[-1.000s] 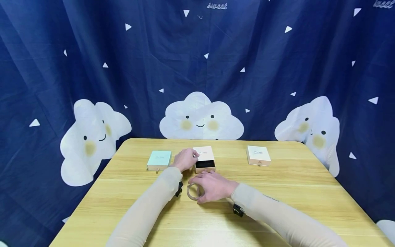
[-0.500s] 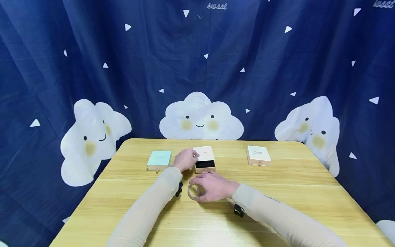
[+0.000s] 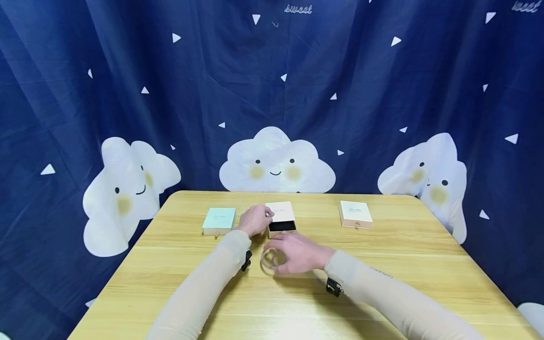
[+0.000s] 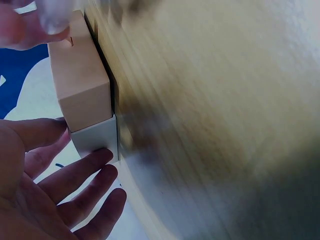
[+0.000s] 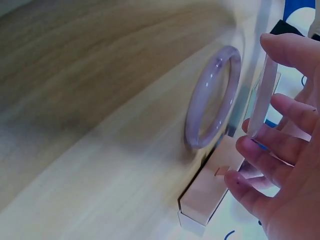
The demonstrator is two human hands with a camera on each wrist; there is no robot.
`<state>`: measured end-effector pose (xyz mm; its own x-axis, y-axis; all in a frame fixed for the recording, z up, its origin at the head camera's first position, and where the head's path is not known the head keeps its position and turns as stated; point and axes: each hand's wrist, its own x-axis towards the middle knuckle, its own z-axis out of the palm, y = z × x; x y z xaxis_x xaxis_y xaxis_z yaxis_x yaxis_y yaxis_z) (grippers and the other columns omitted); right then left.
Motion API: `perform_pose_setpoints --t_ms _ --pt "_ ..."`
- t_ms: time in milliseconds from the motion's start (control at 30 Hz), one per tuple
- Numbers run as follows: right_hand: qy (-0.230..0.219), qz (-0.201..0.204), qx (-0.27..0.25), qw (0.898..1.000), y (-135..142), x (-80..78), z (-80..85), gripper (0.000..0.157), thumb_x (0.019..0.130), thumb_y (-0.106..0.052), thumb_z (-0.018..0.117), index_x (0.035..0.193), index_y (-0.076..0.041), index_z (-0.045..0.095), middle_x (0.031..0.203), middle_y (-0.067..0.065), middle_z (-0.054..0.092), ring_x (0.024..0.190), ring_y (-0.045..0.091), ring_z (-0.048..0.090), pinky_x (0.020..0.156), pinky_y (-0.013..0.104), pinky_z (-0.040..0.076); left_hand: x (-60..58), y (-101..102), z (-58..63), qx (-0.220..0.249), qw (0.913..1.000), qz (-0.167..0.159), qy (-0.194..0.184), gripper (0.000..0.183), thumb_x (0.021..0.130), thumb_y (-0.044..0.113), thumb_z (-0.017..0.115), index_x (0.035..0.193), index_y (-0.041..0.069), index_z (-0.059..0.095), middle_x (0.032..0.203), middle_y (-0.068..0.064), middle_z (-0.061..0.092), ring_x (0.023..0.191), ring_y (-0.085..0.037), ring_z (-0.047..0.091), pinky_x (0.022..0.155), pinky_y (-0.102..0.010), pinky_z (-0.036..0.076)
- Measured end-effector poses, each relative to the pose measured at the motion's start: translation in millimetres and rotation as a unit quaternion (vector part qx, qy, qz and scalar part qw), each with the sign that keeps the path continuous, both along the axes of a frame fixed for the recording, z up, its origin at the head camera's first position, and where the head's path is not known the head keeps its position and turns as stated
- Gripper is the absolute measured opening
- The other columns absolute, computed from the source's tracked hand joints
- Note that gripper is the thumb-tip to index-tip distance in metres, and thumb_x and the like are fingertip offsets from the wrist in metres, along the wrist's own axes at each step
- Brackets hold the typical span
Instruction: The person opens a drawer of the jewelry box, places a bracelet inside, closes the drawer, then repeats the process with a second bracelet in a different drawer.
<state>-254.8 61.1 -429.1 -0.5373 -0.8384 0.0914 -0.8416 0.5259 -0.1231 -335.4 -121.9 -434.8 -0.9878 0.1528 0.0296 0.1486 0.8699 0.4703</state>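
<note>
In the head view my left hand (image 3: pixel 255 220) holds the left side of a white box sleeve (image 3: pixel 280 211), whose drawer (image 3: pixel 282 234) is pulled partway out and shows a black inside. The left wrist view has the thumb and fingers around the white sleeve (image 4: pixel 97 139), behind the pinkish drawer front. My right hand (image 3: pixel 301 255) pinches a translucent pale bangle (image 5: pixel 262 102) between thumb and fingers, in front of the drawer. A second, lilac bangle (image 5: pixel 196 115) lies on the table beneath it.
A mint-green box (image 3: pixel 219 218) stands left of the left hand, its drawer in. Farther right is another white box (image 3: pixel 355 213), also closed. The wooden table (image 3: pixel 382 264) ends at a dark blue curtain (image 3: pixel 357 71) with clouds printed on it.
My right hand has moved slightly right and away from me, lifting one bangle off the other, so two rings now show. My left hand and the boxes stay put.
</note>
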Motion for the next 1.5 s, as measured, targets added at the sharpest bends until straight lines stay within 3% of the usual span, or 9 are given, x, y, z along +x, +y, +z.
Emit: perform_pose_setpoints --t_ms 300,667,933,1200,1500 --pt "0.014 0.006 -0.013 1.0 4 -5.7 1.8 0.055 0.083 -0.044 0.075 0.131 -0.02 0.063 0.129 -0.005 0.065 0.111 0.017 0.059 0.097 0.038 0.048 1.2 0 1.4 -0.005 1.0 0.001 0.003 0.023 0.095 0.025 0.066 0.116 0.021 0.076 0.119 -0.002 0.073 0.088 -0.018 0.064 0.079 -0.042 0.053" --pt "-0.003 -0.013 -0.025 1.0 8 -7.0 10.5 0.056 0.081 -0.043 0.077 0.131 -0.022 0.062 0.124 -0.001 0.068 0.113 0.018 0.059 0.097 0.042 0.049 -0.6 0 -0.5 -0.001 1.0 0.001 0.001 0.023 0.095 0.024 0.066 0.115 0.021 0.076 0.116 -0.002 0.074 0.083 -0.016 0.063 0.076 -0.04 0.052" --pt "-0.012 -0.04 -0.02 0.999 12 -12.5 12.2 0.068 0.08 -0.042 0.077 0.14 -0.018 0.057 0.137 0.0 0.063 0.129 0.027 0.056 0.108 0.05 0.043 -1.4 0 -1.9 0.002 1.0 0.003 0.001 0.023 0.095 0.023 0.066 0.115 0.022 0.076 0.115 -0.002 0.074 0.085 -0.017 0.063 0.076 -0.04 0.052" --pt "-0.016 -0.052 -0.03 0.998 17 -20.3 13.9 0.063 0.083 -0.042 0.077 0.139 -0.02 0.058 0.136 -0.004 0.064 0.127 0.025 0.056 0.107 0.05 0.042 -2.5 -2 -2.2 -0.001 1.0 -0.003 0.006 0.024 0.094 0.024 0.066 0.115 0.022 0.076 0.116 -0.002 0.074 0.086 -0.017 0.064 0.074 -0.04 0.053" --pt "-0.027 -0.084 -0.029 0.996 21 -26.7 15.6 0.068 0.083 -0.043 0.077 0.143 -0.018 0.055 0.137 -0.002 0.063 0.128 0.027 0.056 0.104 0.053 0.043 -1.6 -2 -2.0 0.003 1.0 -0.001 0.006 0.022 0.094 0.025 0.066 0.113 0.023 0.077 0.115 -0.001 0.074 0.096 -0.019 0.068 0.077 -0.042 0.054"
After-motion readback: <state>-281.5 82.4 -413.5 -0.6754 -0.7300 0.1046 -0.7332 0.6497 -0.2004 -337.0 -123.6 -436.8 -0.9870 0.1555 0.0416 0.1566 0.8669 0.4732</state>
